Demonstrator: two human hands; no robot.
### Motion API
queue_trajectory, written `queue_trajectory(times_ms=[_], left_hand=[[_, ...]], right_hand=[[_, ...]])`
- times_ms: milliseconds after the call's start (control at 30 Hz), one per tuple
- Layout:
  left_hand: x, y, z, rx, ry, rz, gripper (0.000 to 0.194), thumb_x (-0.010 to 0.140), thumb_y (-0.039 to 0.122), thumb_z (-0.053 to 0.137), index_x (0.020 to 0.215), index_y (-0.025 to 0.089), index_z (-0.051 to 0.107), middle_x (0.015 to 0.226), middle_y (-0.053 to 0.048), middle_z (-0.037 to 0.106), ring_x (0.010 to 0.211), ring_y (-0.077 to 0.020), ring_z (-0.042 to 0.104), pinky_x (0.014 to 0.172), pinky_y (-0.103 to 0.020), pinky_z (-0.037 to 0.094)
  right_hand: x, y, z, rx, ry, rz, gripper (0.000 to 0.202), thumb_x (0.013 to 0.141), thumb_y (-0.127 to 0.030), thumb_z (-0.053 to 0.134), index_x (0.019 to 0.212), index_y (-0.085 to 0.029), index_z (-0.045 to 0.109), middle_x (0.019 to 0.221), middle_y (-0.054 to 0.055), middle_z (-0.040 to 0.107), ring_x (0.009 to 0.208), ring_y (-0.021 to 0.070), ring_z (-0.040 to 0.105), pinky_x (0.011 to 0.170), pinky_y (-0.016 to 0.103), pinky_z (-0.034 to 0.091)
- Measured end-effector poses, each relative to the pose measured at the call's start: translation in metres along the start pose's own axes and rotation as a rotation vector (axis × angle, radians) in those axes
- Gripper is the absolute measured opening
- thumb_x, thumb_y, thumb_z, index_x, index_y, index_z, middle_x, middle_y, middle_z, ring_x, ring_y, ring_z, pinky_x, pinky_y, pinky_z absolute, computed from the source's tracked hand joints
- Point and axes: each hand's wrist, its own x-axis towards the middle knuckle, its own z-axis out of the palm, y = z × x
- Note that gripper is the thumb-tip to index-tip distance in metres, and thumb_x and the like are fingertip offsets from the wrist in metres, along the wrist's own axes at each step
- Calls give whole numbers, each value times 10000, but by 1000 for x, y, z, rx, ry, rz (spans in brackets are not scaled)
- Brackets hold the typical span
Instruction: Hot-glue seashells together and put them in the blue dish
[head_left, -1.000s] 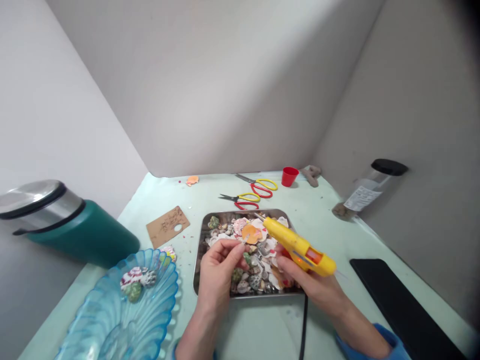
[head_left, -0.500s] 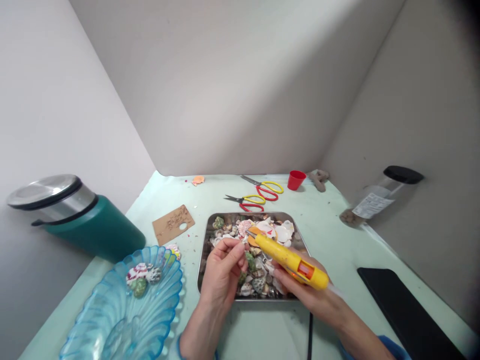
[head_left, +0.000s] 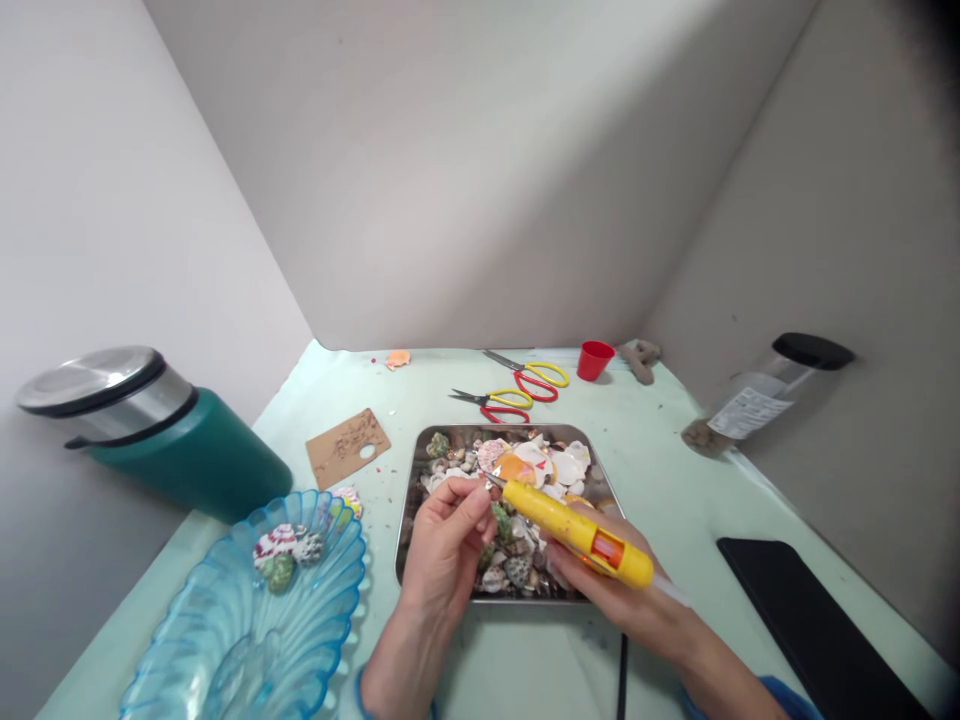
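My right hand (head_left: 611, 570) is wrapped round a yellow hot glue gun (head_left: 574, 530), a clear glue stick (head_left: 673, 592) poking from its back end. The gun's metal nozzle points left, close to the fingertips of my left hand (head_left: 454, 535). Those fingers are pinched together on something too small to make out. Both hands hover over a metal tray (head_left: 406, 520) filled with seashells (head_left: 517, 570). Pale scallop shells and an orange piece (head_left: 516, 470) lie on top near the nozzle. Parts of the tray's contents are hidden beneath my hands.
On the left stand a blue scalloped dish (head_left: 180, 640) holding a few shells and a green bottle (head_left: 202, 460). Behind the tray lie two pairs of scissors (head_left: 506, 402), a red cup (head_left: 595, 361) and a brown card (head_left: 346, 450). A jar (head_left: 757, 400) and black slab (head_left: 810, 620) are right.
The glue gun's nozzle has dipped and shifted slightly left, nearer my left fingertips, uncovering more of the orange piece. My left hand keeps its pinch almost in place.
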Motion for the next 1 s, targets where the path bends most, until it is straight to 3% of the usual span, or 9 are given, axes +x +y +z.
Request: queue_trajectory(times_ms=[133, 467, 800, 1000], left_hand=[[1, 1, 0, -6, 6, 2, 239, 621, 247, 841, 634, 126, 635, 532, 43, 505, 473, -35, 410, 460, -163, 309], [1, 0, 0, -4, 17, 8, 251, 615, 257, 843, 648, 129, 630, 541, 44, 492, 480, -40, 403, 460, -170, 306], [2, 0, 0, 7, 10, 0, 278, 622, 283, 840, 636, 132, 608, 508, 55, 468, 469, -42, 406, 463, -170, 303], [1, 0, 1, 31, 22, 0, 274, 599, 271, 850, 656, 129, 623, 631, 9, 595, 483, -32, 421, 471, -173, 324]], right_hand=[[-2, 1, 0, 11, -74, 37, 164, 895, -309, 546, 772, -207, 583, 695, 9, 613, 620, 160, 576, 582, 267, 483], [-2, 2, 0, 22, -77, 59, 153, 879, -335, 566, 807, -213, 622, 698, 9, 637, 619, 166, 587, 571, 268, 486], [-1, -4, -2, 8, -108, 37, 157, 900, -315, 545, 777, -220, 560, 677, -10, 592, 589, 145, 554, 558, 249, 465], [-2, -2, 0, 75, -58, 122, 168, 909, -335, 538, 800, -213, 573, 665, -3, 598, 601, 162, 582, 577, 275, 486]])
